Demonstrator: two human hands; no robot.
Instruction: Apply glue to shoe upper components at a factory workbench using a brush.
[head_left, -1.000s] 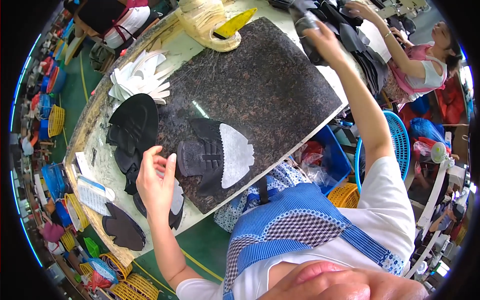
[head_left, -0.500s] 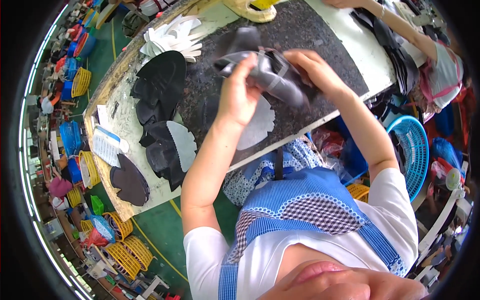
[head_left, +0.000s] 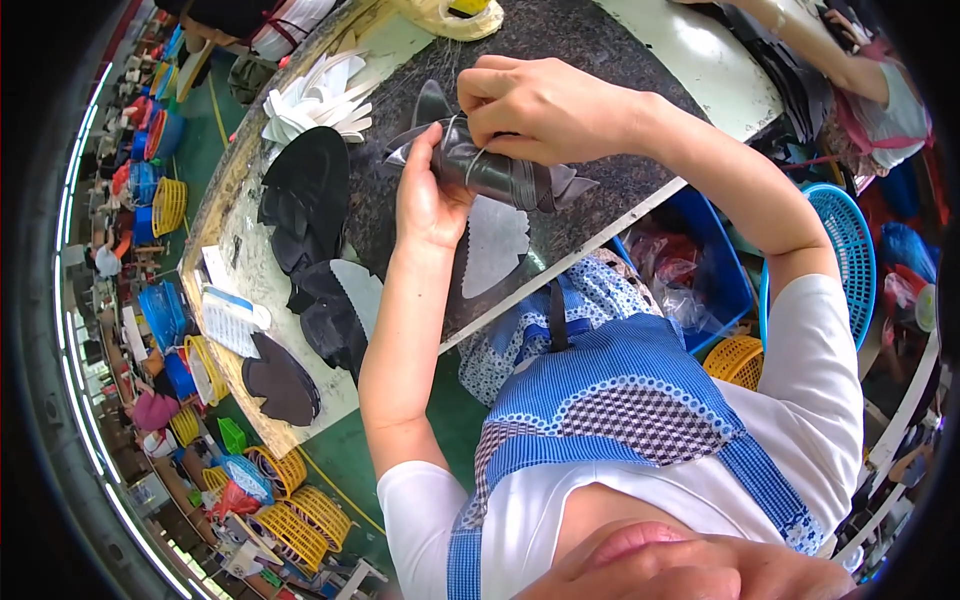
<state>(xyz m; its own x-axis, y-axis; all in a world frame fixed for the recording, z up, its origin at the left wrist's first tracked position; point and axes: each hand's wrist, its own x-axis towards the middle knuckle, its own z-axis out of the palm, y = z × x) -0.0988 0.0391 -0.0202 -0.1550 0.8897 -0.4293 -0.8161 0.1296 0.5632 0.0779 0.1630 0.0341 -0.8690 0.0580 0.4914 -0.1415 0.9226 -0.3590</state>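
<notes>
A rolled bundle of shiny black, leather-like pieces [head_left: 508, 182] is up above the table, with a thin pale band around it. My left hand [head_left: 428, 205] is closed around its left part, thumb on top. Bent over the bundle from the right, my right hand [head_left: 545, 108] has its fingers curled in a pinch at the band; the fingertips are partly hidden. Just below lies a grey piece with a scalloped edge [head_left: 495, 248] on the dark mat [head_left: 590, 60]. Left of my left forearm are stacks of black cut pieces [head_left: 305, 190].
White strips [head_left: 318, 100] and a cream ring-shaped roll [head_left: 470, 25] lie at the table's far side. A written card [head_left: 230, 322] and dark cut pieces [head_left: 280, 382] sit near the left corner. Right, below the table, stand a blue crate [head_left: 735, 265] and blue basket [head_left: 845, 255]. A co-worker's arm [head_left: 815, 50] reaches in.
The black pieces, loosely bundled and blurred before, are now a tighter roll. My right hand has moved from the bundle's right side to over its top, at the band.
</notes>
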